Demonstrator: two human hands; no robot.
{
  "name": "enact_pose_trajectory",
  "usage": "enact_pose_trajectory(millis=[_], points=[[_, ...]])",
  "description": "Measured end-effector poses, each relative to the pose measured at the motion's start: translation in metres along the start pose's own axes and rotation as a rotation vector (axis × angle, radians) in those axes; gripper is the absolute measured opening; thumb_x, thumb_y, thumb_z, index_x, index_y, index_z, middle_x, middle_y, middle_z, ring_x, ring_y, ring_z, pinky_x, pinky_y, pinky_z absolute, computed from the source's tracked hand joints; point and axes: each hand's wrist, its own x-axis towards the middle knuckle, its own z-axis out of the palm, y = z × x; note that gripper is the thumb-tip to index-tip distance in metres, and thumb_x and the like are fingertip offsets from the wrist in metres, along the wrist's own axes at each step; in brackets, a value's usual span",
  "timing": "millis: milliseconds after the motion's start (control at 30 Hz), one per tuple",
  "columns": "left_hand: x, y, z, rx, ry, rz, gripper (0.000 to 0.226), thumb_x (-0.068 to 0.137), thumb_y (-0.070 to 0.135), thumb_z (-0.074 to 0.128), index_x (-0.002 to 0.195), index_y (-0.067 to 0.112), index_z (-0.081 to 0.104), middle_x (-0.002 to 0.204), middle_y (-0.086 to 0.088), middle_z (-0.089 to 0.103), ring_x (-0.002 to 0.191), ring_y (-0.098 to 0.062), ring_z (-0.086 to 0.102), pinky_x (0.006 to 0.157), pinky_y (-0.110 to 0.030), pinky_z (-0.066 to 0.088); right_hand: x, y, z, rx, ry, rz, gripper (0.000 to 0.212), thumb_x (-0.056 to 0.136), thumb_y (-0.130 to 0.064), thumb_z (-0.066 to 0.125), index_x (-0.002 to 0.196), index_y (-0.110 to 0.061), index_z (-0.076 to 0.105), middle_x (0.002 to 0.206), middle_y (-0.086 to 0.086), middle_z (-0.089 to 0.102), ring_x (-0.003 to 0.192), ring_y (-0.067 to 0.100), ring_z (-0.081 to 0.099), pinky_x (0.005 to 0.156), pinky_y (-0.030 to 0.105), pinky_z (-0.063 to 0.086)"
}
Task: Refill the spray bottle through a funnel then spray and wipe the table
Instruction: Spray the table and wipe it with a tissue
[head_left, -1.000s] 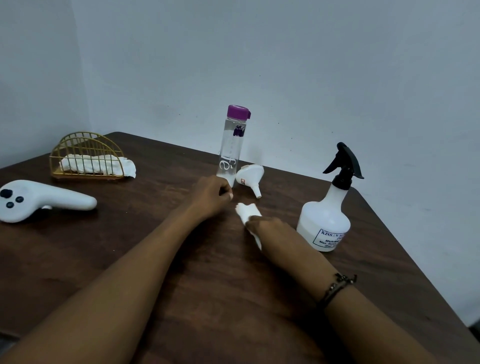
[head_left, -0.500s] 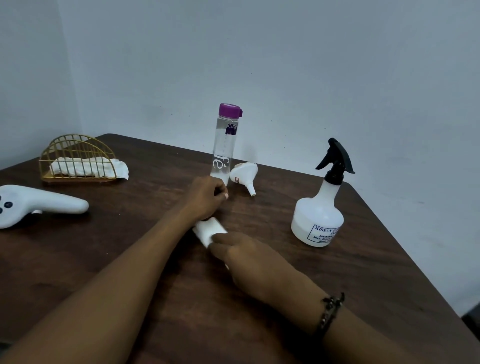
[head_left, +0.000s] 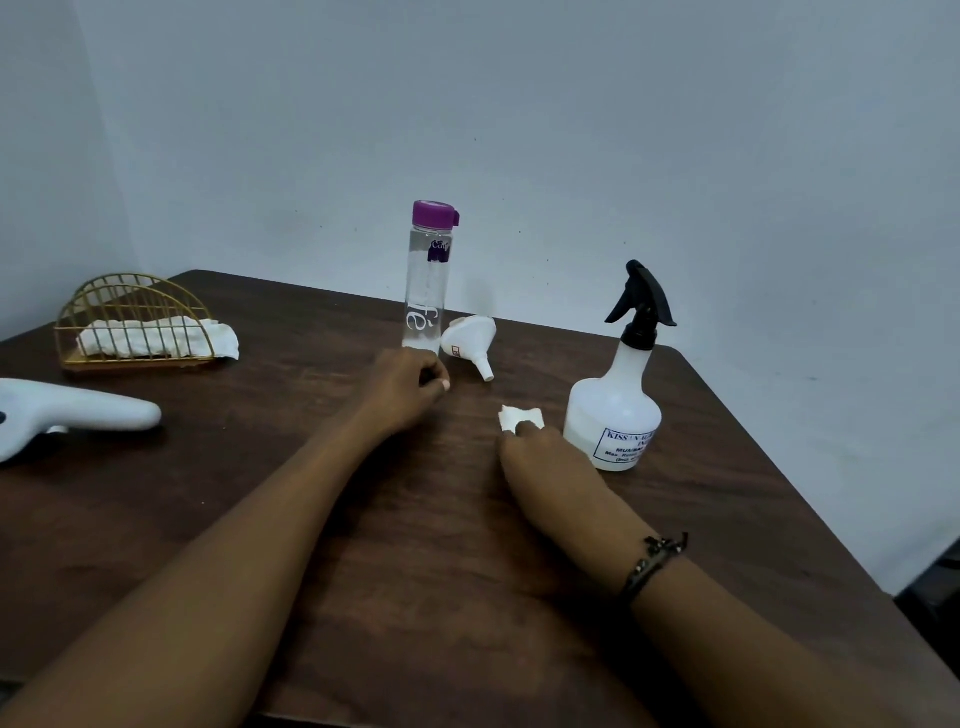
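R hand (head_left: 545, 457) presses a white tissue (head_left: 519, 417) flat on the table (head_left: 311, 571), fingers together, just beside the spray bottle (head_left: 615, 410) (cap on). L hand (head_left: 410, 387) curled loosely, maybe touching the water bottle (head_left: 428, 291). Funnel (head_left: 470, 344) lies on its side.

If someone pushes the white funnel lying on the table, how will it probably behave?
The white funnel lies on its side beside the water bottle, so it would probably roll in a curve. It looks like thin plastic: likely light, stiff and easy to slide on the smooth table.
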Motion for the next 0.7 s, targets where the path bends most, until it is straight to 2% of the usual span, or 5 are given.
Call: enact_pose_trajectory(millis=[233, 367, 467, 567, 700], points=[[-0.008, 0.014, 0.007, 0.021, -0.063, 0.055, 0.007, 0.087, 0.016, 0.068, 0.087, 0.015, 0.074, 0.082, 0.003, 0.069, 0.074, -0.012, 0.058, 0.061, -0.015, 0.039, -0.036, -0.028, -0.006, 0.002, 0.136, -0.262, 0.036, 0.096, -0.005, 0.050, 0.132, -0.004, 0.048, 0.122, 0.013, 0.052, 0.108, 0.034, 0.052, 0.066, 0.040, 0.042], [-0.009, 0.017, 0.009, 0.017, -0.067, 0.090, 0.007, 0.088, 0.014, 0.067, 0.087, 0.012, 0.074, 0.081, -0.001, 0.069, 0.066, -0.003, 0.051, 0.056, -0.008, 0.032, -0.038, -0.023, -0.002, 0.334, 0.127, -0.449, 0.022, 0.089, -0.006, 0.055, 0.105, -0.004, 0.070, 0.102, 0.016, 0.069, 0.091, 0.035, 0.065, 0.079, 0.034, 0.051], [-0.011, 0.020, 0.009, 0.004, -0.065, 0.122, 0.006, 0.088, 0.014, 0.068, 0.088, 0.012, 0.074, 0.080, 0.002, 0.068, 0.066, -0.003, 0.052, 0.059, -0.008, 0.034, -0.039, -0.008, -0.014, 0.476, 0.194, -0.362, 0.024, 0.082, 0.001, 0.056, 0.096, -0.007, 0.075, 0.094, 0.008, 0.074, 0.086, 0.019, 0.066, 0.074, 0.014, 0.038], [-0.012, 0.021, 0.011, -0.028, -0.076, 0.151, 0.006, 0.086, 0.015, 0.070, 0.083, 0.018, 0.073, 0.079, 0.008, 0.069, 0.065, 0.001, 0.055, 0.061, -0.019, 0.037, -0.041, 0.011, -0.022, 0.620, 0.329, -0.238, 0.025, 0.079, 0.003, 0.056, 0.092, -0.009, 0.074, 0.090, 0.000, 0.073, 0.083, 0.008, 0.063, 0.073, 0.009, 0.042], [-0.018, 0.033, 0.013, -0.069, -0.151, 0.202, 0.009, 0.087, 0.011, 0.068, 0.084, 0.019, 0.072, 0.080, 0.010, 0.069, 0.072, 0.000, 0.060, 0.063, -0.017, 0.040, -0.047, 0.034, -0.024, 0.728, 0.428, -0.078, 0.022, 0.082, 0.004, 0.058, 0.092, -0.011, 0.071, 0.087, -0.009, 0.067, 0.080, -0.006, 0.060, 0.069, 0.005, 0.042]])
